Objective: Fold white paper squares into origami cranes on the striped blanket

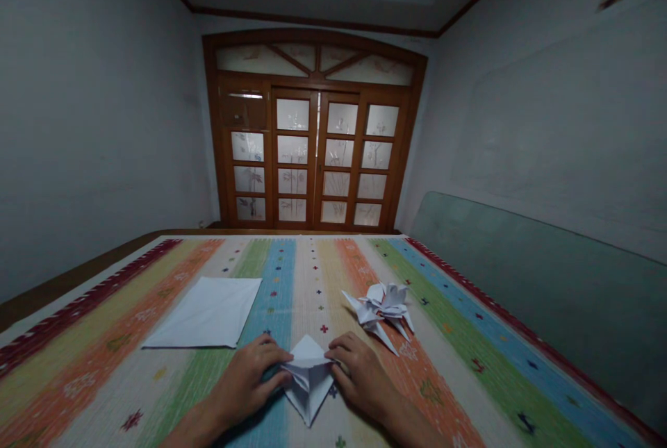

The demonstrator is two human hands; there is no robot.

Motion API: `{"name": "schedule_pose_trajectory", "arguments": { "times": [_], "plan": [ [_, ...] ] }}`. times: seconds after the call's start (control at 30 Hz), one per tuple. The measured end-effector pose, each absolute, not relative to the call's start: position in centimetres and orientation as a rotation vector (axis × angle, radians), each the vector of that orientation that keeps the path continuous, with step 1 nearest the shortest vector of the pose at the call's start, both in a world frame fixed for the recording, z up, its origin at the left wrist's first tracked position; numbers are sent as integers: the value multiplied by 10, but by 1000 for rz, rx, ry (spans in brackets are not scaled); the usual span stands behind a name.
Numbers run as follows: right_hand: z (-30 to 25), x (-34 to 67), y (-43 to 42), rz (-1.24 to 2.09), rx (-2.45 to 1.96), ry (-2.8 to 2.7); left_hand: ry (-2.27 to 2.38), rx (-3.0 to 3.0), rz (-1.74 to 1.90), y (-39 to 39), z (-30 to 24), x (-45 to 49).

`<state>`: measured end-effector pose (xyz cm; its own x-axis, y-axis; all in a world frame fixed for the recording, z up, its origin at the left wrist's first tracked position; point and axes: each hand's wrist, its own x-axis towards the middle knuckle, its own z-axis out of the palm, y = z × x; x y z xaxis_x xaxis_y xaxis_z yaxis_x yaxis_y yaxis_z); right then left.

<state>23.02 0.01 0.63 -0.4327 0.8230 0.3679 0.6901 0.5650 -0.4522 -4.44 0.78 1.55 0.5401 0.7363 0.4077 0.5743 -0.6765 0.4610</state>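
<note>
Between my hands, near the front of the table, is a partly folded piece of white paper (pixel 311 383), diamond-shaped with one point toward me and one away. My left hand (pixel 253 371) pinches its left corner between thumb and fingers. On the opposite corner, my right hand (pixel 355 368) is closed in the same way. A crosswise fold runs between the two hands, and loose flaps stand up a little below it. Folded white paper pieces with pointed tips (pixel 383 310) lie in a cluster beyond my right hand.
A stack of flat white paper sheets (pixel 208 312) lies on the left, beyond my left hand. Under everything is a striped, colourful tablecloth (pixel 442 392). A pale green panel (pixel 521 260) stands along the right side, and wooden glazed doors (pixel 315 156) are at the back.
</note>
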Motion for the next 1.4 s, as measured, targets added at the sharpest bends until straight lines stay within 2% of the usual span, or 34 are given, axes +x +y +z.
{"name": "schedule_pose_trajectory", "arguments": {
  "times": [0.4, 0.87, 1.4],
  "plan": [
    [7, 229, 1, 321, -1212, -2255, 1101, 2513, 900, 8, 16, -42],
    [2, 210, -2, 352, -1332, -2018, 1449, 2422, 998, 8, 4, -22],
    [-7, 203, 1, 224, -1384, -2032, 1546, 2178, 959, 3, 4, -3]
  ]
}}
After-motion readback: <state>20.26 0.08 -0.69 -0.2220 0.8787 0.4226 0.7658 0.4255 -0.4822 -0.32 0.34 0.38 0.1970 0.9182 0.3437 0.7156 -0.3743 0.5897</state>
